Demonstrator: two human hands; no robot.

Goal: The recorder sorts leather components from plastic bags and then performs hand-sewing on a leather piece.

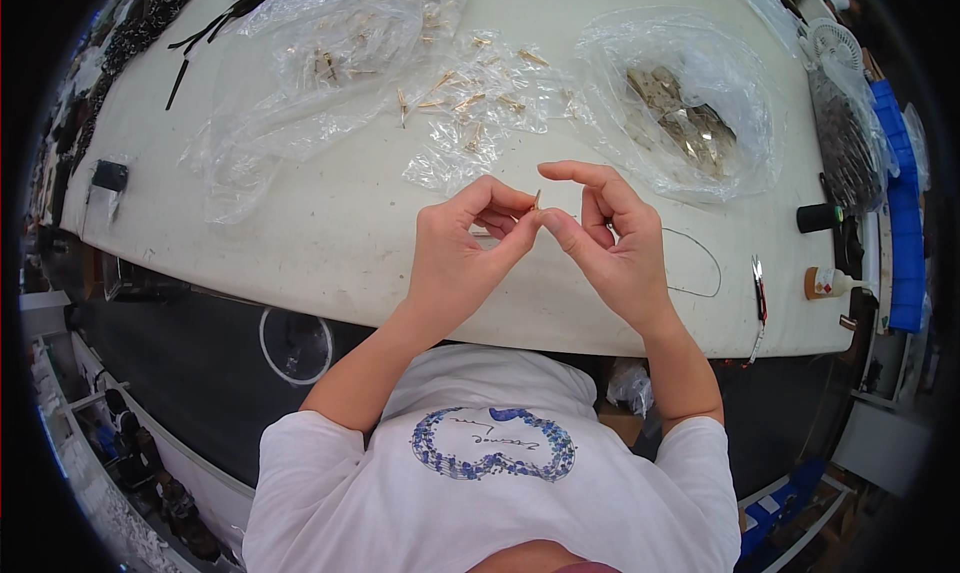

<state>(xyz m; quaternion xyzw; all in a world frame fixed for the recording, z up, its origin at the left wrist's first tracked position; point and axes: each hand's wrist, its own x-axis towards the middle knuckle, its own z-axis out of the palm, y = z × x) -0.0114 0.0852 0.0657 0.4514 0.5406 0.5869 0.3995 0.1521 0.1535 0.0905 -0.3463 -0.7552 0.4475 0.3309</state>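
Observation:
Over the near middle of the table my left hand (465,238) pinches a small slim gold-coloured piece (538,201) between thumb and forefinger. Its pointed end sticks up past the fingertips; the exact kind is too small to make out. My right hand (618,243) comes up against it from the other side. Its thumb tip is at the piece, while the forefinger is raised apart and the other fingers curl loosely. A thin dark thread (718,273) lies in a loop on the table beside my right wrist. Beyond my hands, several similar gold-coloured pieces (470,103) lie on clear plastic film.
Clear plastic bags (330,58) lie at the far left, and another bag (690,123) with brownish metallic contents at the far right. Red-handled scissors (760,293), a dark thread spool (820,218) and a bottle of amber liquid (828,283) stand along the right edge.

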